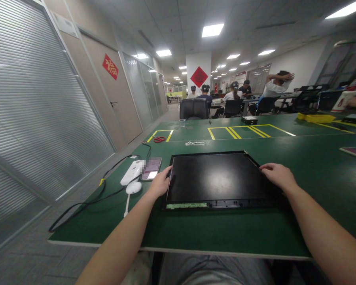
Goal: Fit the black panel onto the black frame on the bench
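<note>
Lying on a green table (pixel 225 233), near its front edge and before the seated wearer, a black screen panel (pixel 210 178) was held at both sides by bare hands. A green strip (pixel 186 206) showed along its near edge. The left hand (pixel 160 183) was closed narrowly on the left edge, its fingertips partly hidden; the right hand (pixel 279 176) pinched the right edge, toward the far corner. Left of the panel lay a round white device (pixel 133 187), a longer white device (pixel 132 173) and a phone (pixel 154 166). Farther off were red-handled scissors (pixel 159 139), yellow tape outlines (pixel 233 132), a clear cup (pixel 182 123) and, to the right, a yellow tray (pixel 314 118). Beyond stood a black chair (pixel 194 109), then several seated people and a red diamond sign (pixel 199 76) on a white pillar (pixel 191 61).
</note>
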Available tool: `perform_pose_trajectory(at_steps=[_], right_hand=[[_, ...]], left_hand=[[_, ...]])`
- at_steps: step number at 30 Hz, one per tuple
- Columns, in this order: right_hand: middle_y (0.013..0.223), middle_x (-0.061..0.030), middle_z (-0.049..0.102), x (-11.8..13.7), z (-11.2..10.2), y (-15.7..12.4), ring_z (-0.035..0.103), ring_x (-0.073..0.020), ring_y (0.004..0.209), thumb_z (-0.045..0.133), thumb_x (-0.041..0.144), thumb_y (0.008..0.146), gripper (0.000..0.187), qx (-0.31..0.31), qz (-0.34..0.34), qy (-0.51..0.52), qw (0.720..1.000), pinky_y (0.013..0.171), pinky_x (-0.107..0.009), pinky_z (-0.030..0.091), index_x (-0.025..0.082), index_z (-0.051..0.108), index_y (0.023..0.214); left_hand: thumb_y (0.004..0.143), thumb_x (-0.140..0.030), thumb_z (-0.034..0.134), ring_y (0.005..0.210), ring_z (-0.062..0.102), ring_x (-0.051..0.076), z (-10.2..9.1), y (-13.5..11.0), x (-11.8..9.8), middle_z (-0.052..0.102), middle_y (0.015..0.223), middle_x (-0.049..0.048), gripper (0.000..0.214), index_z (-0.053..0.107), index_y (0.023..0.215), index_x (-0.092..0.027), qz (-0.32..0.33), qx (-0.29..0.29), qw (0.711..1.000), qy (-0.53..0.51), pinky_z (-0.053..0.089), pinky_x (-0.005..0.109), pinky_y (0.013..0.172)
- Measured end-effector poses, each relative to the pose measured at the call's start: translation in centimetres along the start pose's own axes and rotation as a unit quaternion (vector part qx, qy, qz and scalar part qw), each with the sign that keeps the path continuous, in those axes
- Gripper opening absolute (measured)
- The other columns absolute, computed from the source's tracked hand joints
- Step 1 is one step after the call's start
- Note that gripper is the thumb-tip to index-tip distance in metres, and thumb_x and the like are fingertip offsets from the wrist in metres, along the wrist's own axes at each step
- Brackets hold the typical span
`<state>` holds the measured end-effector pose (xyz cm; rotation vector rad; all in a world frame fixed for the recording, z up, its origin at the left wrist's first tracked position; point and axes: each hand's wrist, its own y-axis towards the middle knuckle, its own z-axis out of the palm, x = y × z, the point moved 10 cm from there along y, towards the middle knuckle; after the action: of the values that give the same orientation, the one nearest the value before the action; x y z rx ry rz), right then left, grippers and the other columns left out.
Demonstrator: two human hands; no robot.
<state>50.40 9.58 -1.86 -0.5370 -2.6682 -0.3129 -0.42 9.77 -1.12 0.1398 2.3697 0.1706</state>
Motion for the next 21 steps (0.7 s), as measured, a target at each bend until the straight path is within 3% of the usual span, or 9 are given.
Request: perform_pose_trajectory(at_steps=[5, 12, 16, 21], right_hand=[[0.099, -0.0078, 0.074, 0.1, -0.1, -0.2, 0.066, -0.0269, 0.089, 0.054, 0.035, 0.077, 0.033, -0.005, 0.0, -0.005, 1.0, 0.07, -0.034, 0.048, 0.026, 0.079, 0.096], [0.101, -0.0069, 0.074, -0.1, -0.2, -0.1, 0.067, -0.0256, 0.087, 0.053, 0.034, 0.077, 0.032, 0.0, 0.01, -0.012, 1.0, 0.07, -0.033, 0.048, 0.026, 0.078, 0.096], [0.1, -0.0071, 0.074, -0.1, -0.3, -0.2, 0.067, -0.0257, 0.089, 0.053, 0.034, 0.077, 0.032, 0.0, 0.011, -0.014, 1.0, 0.071, -0.033, 0.049, 0.026, 0.079, 0.096], [0.099, -0.006, 0.074, 0.0, -0.2, -0.2, 0.067, -0.0244, 0.087, 0.052, 0.033, 0.077, 0.033, -0.001, 0.004, -0.016, 1.0, 0.071, -0.032, 0.049, 0.027, 0.079, 0.096]], left_hand=[[0.076, -0.008, 0.054, 0.114, 0.064, 0.026, -0.3, 0.4, 1.0, 0.073, 0.115, 0.0067, 0.046, 0.068, 0.116, -0.023, -0.013, -0.04, 0.988, -0.151, 0.044, 0.045, 0.106], [0.07, -0.01, 0.063, 0.119, 0.062, 0.026, 0.1, 0.5, 1.8, 0.068, 0.125, 0.0107, 0.043, 0.068, 0.111, -0.019, -0.069, -0.077, 0.908, -0.407, 0.047, 0.043, 0.104], [0.068, -0.01, 0.069, 0.114, 0.065, 0.026, 0.4, 0.2, 2.7, 0.069, 0.122, 0.011, 0.039, 0.07, 0.105, -0.018, -0.125, -0.101, 0.876, -0.454, 0.052, 0.04, 0.098], [0.076, -0.006, 0.061, 0.106, 0.068, 0.021, 0.8, 0.1, 3.1, 0.066, 0.13, 0.0089, 0.036, 0.068, 0.109, -0.02, -0.168, -0.104, 0.865, -0.462, 0.057, 0.032, 0.087]])
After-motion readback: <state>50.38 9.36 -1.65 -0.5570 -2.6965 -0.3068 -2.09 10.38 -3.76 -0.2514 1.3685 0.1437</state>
